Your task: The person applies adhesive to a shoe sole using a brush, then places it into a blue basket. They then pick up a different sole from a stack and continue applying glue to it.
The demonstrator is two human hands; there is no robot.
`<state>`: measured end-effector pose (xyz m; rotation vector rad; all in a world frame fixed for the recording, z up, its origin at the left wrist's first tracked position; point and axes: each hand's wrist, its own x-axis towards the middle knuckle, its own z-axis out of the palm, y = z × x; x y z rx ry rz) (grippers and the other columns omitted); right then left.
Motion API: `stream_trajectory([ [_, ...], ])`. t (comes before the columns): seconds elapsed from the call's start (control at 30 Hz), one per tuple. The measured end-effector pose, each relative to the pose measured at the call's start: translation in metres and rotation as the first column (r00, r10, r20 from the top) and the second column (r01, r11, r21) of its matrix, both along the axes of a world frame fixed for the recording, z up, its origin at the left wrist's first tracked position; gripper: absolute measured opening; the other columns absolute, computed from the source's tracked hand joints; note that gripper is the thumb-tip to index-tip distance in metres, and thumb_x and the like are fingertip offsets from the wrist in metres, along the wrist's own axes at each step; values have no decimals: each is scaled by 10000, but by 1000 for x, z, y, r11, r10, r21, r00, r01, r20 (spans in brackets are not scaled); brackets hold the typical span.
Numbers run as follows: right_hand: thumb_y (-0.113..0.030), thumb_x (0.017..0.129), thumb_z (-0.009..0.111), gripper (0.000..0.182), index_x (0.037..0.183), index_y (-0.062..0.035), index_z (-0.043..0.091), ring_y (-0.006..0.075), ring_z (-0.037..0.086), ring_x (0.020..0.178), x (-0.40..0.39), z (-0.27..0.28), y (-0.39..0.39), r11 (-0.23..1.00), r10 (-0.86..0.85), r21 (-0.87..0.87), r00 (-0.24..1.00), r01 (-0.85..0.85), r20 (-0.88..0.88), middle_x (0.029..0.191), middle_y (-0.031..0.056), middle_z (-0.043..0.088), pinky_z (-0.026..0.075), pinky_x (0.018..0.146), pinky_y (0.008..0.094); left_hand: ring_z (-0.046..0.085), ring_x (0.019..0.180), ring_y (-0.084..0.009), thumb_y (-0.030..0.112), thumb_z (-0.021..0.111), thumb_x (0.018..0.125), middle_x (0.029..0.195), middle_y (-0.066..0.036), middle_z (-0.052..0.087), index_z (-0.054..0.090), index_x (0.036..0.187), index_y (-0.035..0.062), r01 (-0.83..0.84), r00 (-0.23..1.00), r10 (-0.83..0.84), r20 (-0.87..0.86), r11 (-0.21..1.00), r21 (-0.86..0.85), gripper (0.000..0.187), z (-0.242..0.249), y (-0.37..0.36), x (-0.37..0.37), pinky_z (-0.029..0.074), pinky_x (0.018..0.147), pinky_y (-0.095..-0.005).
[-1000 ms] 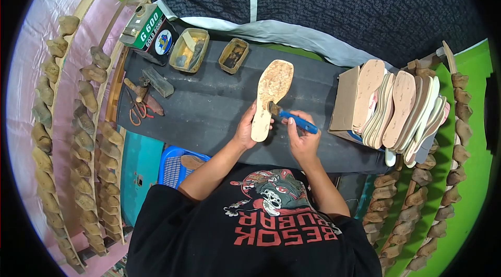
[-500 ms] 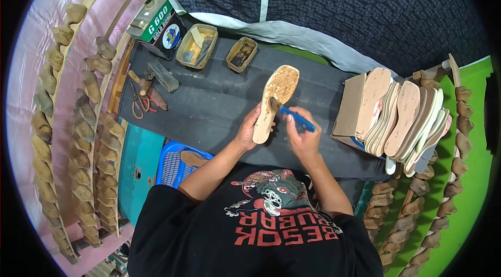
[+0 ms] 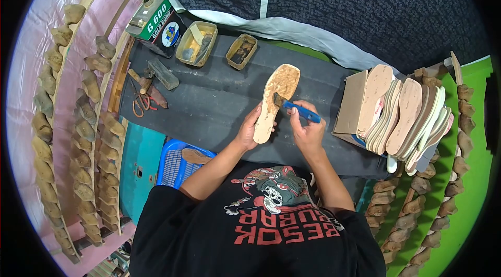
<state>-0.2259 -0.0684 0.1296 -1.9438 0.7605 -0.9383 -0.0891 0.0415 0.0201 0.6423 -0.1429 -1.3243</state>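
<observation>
My left hand [image 3: 249,130] grips a pale shoe sole [image 3: 267,120] by its narrow lower end, holding it tilted above the dark table. Brownish, uneven patches cover the sole's wider upper part. In my right hand [image 3: 308,130] is a paint brush [image 3: 303,112] with a blue handle. Its dark bristles touch the sole around the middle. Both hands are closed on what they hold; some of the left fingers are hidden behind the sole.
A can marked G 600 [image 3: 155,24], a yellowish tub [image 3: 184,56] and a smaller tub [image 3: 233,61] stand at the back. Scissors [image 3: 139,104] lie at left. A cardboard box [image 3: 350,102] with stacked soles [image 3: 404,120] is at right. A blue basket [image 3: 169,162] sits below the table edge.
The brush has shifted slightly right and up along the sole, and my right hand has moved a little right with it. The sole stays nearly in place.
</observation>
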Motion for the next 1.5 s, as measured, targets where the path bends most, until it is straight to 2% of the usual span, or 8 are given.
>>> stream_trajectory([
  [0.27,-40,992,655,154,1082,84,660,170,744,819,-1,1,-34,981,-50,190,999,46,16,925,98,748,601,740,286,712,912,-211,426,502,1073,1244,-84,652,320,1616,136,41,999,-41,3,999,4,643,-9,-3,-3,617,752,-341],
  [0.37,-64,1005,655,161,1104,62,664,159,737,829,12,0,-42,996,-8,88,999,12,-51,934,101,747,600,763,288,712,910,-215,426,506,1071,1245,-87,652,320,1618,145,1,998,-1,-59,1000,11,642,-16,1,-4,617,751,-339],
  [0.57,-78,1019,631,177,1138,49,665,130,726,821,89,-13,-64,976,55,205,995,-72,87,952,110,758,593,760,281,716,942,-252,430,528,1050,1215,-86,673,445,1522,165,-91,988,102,-115,991,101,548,-38,24,12,616,774,-400],
  [0.7,-118,1016,629,195,1123,35,684,130,723,768,155,-23,-71,962,109,241,990,-127,88,904,124,770,577,703,283,709,956,-256,405,509,1052,1238,-87,664,402,1560,164,-97,985,104,-138,994,57,573,-47,45,26,614,781,-403],
  [1.07,-197,947,675,257,996,55,693,260,735,709,224,-90,-85,991,73,128,981,-50,-182,780,184,738,552,681,402,705,996,-236,387,470,1088,1281,-81,633,290,1630,182,-159,976,165,-142,986,56,606,-45,88,58,613,791,-396],
  [1.17,-218,999,646,268,1019,43,706,155,706,679,223,-93,-84,995,71,86,952,-47,-299,798,108,746,559,635,327,700,1018,-278,360,457,1097,1314,-100,625,271,1630,156,-159,975,163,-153,987,37,601,-48,90,68,614,814,-423],
  [1.27,-185,946,676,246,1005,52,697,237,731,698,223,-93,-84,996,17,94,967,7,-253,760,173,732,552,676,396,700,1015,-286,345,458,1097,1310,-106,625,259,1632,155,-149,978,156,-137,987,57,602,-47,88,76,614,811,-430],
  [1.5,-94,1025,617,187,1150,38,660,123,681,703,203,-59,-78,954,44,295,998,-55,42,877,107,734,562,648,268,704,1004,-281,340,463,1094,1311,-120,623,254,1635,154,-87,990,92,-103,995,54,609,-44,70,87,617,800,-428],
])
